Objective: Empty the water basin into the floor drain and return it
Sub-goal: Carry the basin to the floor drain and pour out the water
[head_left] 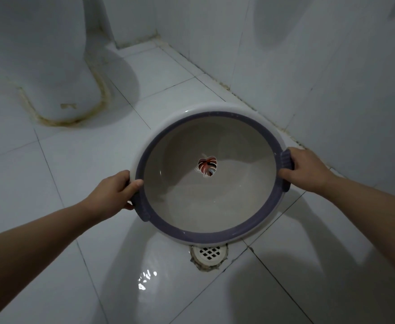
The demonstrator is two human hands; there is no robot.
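Currently you hold the basin [209,174] over the tiled floor [75,160], tipped toward you so its near rim hangs above the floor drain [208,256]. Left hand [114,191] and right hand [305,169] are clamped on opposite handles, for balance. Leaf decal [207,168] visible; whether water remains, unclear.
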